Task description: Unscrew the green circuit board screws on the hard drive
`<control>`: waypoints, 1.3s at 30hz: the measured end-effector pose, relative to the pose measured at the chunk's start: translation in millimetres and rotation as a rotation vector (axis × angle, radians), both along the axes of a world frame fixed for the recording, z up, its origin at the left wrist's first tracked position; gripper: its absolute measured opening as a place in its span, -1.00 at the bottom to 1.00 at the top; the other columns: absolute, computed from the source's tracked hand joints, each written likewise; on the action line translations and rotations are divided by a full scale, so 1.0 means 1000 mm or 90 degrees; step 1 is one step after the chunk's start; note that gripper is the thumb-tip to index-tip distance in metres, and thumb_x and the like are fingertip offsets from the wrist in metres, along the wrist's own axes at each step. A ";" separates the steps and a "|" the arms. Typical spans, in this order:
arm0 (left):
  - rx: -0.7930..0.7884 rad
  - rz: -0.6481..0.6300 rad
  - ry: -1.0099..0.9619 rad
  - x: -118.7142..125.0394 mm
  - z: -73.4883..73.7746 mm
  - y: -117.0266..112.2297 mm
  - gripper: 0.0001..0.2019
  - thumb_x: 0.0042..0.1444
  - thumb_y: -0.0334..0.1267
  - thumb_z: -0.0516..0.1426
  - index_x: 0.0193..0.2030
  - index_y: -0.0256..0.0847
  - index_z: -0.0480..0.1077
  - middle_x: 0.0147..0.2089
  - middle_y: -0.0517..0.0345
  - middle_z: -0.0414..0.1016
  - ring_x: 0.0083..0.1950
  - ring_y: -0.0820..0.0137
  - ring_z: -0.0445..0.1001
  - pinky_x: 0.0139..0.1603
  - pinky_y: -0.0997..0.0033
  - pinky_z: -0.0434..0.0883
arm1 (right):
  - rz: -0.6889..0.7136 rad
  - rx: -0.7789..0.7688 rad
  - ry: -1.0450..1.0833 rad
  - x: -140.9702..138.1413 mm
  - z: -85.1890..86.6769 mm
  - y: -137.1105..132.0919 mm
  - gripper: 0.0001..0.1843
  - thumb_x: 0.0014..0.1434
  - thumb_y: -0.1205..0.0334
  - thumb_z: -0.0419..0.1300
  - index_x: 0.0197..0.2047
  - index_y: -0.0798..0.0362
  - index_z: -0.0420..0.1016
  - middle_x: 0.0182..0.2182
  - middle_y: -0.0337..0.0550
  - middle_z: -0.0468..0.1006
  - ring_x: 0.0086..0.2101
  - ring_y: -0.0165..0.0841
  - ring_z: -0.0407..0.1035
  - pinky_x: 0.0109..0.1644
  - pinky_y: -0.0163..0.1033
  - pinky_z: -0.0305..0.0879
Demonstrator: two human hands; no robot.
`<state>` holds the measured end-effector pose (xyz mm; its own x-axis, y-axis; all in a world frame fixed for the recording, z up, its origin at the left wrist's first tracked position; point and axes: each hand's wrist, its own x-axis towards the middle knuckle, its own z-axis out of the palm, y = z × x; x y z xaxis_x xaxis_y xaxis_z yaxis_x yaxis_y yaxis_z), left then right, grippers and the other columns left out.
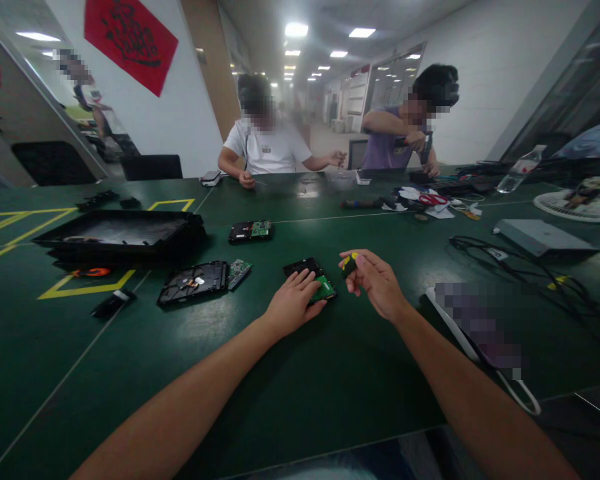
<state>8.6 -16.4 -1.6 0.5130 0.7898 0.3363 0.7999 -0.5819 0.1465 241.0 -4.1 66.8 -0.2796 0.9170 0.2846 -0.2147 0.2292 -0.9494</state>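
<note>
My left hand [294, 297] lies over a hard drive [304, 265], its fingers across the top and the thumb along the near edge. A green circuit board [325, 289] shows at the drive's right end; the hand covers part of both. Just to the right, my right hand [379, 283] is raised above the table, closed on a stubby yellow-and-black screwdriver [349, 265]. Its shaft cannot be made out. Left of my hands lie an opened black drive casing [193, 283] and a loose circuit board [239, 273]. Another hard drive [251, 231] rests farther back.
Black trays [125, 230] stand at the left, near an orange-handled tool [91, 272]. At the right are a phone-like device [473, 327], black cables [545, 280] and a silver box [545, 238]. A bottle [521, 170] leans farther back. Two people sit across the table.
</note>
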 end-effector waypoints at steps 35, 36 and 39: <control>0.001 -0.001 -0.007 0.000 0.001 -0.001 -0.53 0.42 0.06 0.09 0.28 -0.19 0.40 0.45 -0.16 0.34 0.55 0.03 0.19 0.52 -0.10 0.18 | -0.010 0.006 -0.014 0.002 0.000 0.001 -0.64 0.37 -0.11 0.23 -0.01 -0.02 0.60 -0.19 -0.14 0.60 -0.49 -0.48 0.41 -0.54 -0.36 0.24; 0.001 0.000 -0.005 0.000 0.002 -0.001 -0.53 0.42 0.06 0.09 0.28 -0.19 0.40 0.45 -0.16 0.35 0.54 0.03 0.19 0.52 -0.10 0.18 | -0.008 0.008 -0.014 0.002 0.000 0.002 -0.66 0.37 -0.10 0.24 -0.02 -0.02 0.60 -0.17 -0.13 0.60 -0.49 -0.48 0.43 -0.53 -0.36 0.25; 0.002 0.001 0.001 0.000 0.002 -0.001 -0.53 0.42 0.06 0.09 0.28 -0.20 0.40 0.44 -0.16 0.36 0.54 0.02 0.20 0.52 -0.11 0.19 | 0.000 0.008 -0.002 0.001 0.001 0.001 -0.69 0.37 -0.08 0.25 -0.06 -0.01 0.55 -0.06 -0.09 0.62 -0.47 -0.45 0.50 -0.51 -0.34 0.30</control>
<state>8.4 -17.4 0.6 0.5122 0.7896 0.3380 0.8013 -0.5809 0.1427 242.2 -2.9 67.4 -0.2803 0.9134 0.2953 -0.2117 0.2413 -0.9471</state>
